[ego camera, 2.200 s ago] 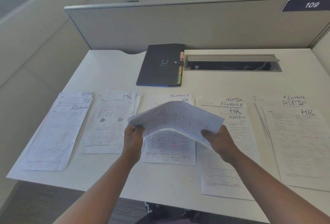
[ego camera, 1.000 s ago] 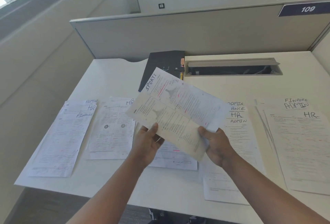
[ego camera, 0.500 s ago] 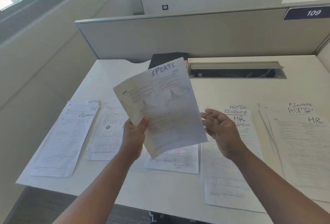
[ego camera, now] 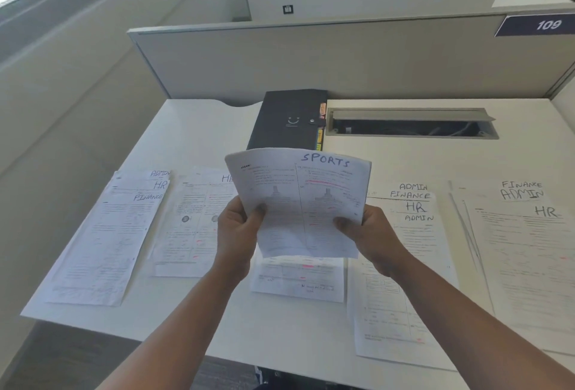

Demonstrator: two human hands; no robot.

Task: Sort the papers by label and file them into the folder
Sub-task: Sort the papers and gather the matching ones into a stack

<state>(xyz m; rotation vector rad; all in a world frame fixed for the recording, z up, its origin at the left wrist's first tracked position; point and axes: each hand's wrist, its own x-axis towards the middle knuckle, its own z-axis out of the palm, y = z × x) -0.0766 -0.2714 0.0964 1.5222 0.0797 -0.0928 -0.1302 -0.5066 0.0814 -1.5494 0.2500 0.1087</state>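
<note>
1. Gripping a sheet (ego camera: 298, 203) headed "SPORTS" by its sides, left hand (ego camera: 238, 231) and right hand (ego camera: 370, 240) tilt it up, likely to read the label.
2. Behind the sheet, a closed dark folder (ego camera: 286, 119) waits on the bench (ego camera: 199, 134).
3. Around the sheet, unsorted papers (ego camera: 105, 240) lie in piles.

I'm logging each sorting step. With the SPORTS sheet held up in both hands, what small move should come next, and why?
Probably lay the SPORTS sheet on bare desk to begin its own pile. Both the left hand and right hand grip it, the labels visible on the desk piles read only ADMIN, HR or FINANCE, and the folder lies shut.
</note>
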